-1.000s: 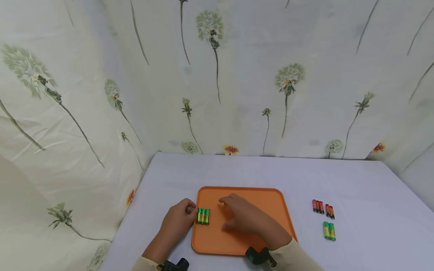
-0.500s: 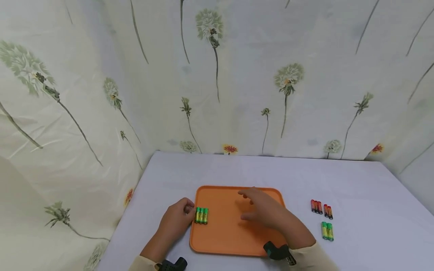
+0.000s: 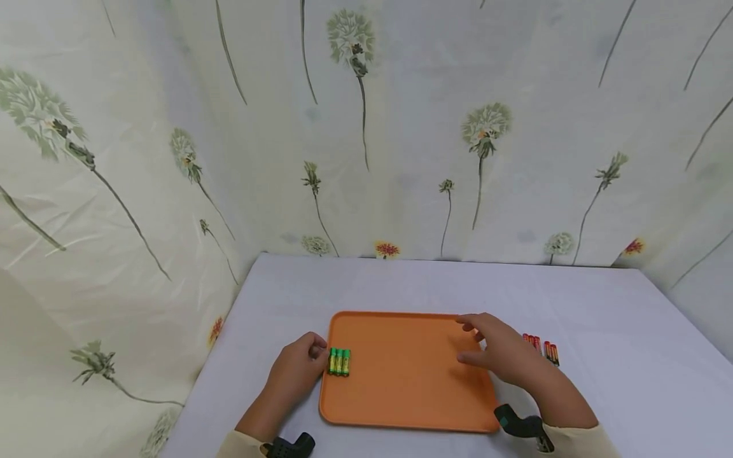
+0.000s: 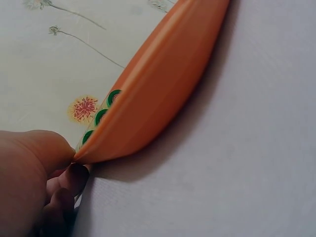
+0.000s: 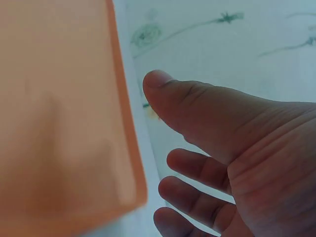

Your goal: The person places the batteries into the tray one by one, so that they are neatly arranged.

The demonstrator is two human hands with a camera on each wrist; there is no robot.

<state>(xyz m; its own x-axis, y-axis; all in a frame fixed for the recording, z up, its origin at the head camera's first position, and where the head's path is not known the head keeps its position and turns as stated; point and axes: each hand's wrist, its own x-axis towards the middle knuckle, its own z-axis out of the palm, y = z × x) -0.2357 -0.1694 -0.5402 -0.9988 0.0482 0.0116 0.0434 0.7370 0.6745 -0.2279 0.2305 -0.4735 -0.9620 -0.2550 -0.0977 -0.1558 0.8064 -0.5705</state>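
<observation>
An orange tray [image 3: 409,375] lies on the table with three green-and-gold batteries [image 3: 339,362] side by side at its left edge. My left hand [image 3: 298,365] is at that edge, pinching the tray's rim between thumb and finger, as the left wrist view shows; the green battery ends [image 4: 101,117] peek over the rim there. Above the tray's right side, my right hand [image 3: 504,350] hovers with fingers spread and nothing in them. The right wrist view shows its thumb and loosely bent fingers [image 5: 197,165] apart from the tray.
Several red-and-black batteries [image 3: 551,352] lie on the white table [image 3: 366,283] right of the tray, partly hidden behind my right hand and forearm. A flowered curtain [image 3: 401,127] stands behind and to the left of the table.
My right hand has moved rightward from the tray's middle to over its right edge. The two larger green batteries on the right are now hidden behind the arm. My left hand stays put.
</observation>
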